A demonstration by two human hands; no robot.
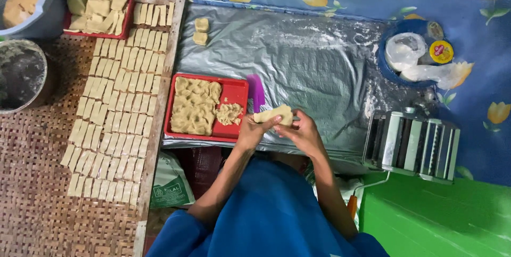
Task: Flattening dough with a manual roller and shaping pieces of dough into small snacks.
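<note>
**Pale dough pressed flat between two hands**

Pale yellow dough [275, 113], a flat lump, sits just below the centre of the frame, held above the near edge of a grey plastic sheet [314, 70]. The left hand [250, 132] cups it from beneath with the thumb laid over its edge, and the right hand [303, 131] closes on the other side, fingers curled; both pinch the lump between them, seemingly to flatten and shape it.

Just left of the hands lies a red tray [234, 91] holding a slab of the same dough and a looser crumbled heap, within easy reach. A purple scraper [256, 91] lies against the tray's right side. Two small dough blocks [201, 31] rest on the sheet at upper centre.

Further left, rows of cut dough strips [114, 108] cover a woven mat [32, 193], spaced apart, probably so they do not stick. A second red tray [98, 9] of pieces sits upper left. At right stands a metal pasta roller [412, 142], and above it a blue bowl [391, 73] with plastic bags.
</note>
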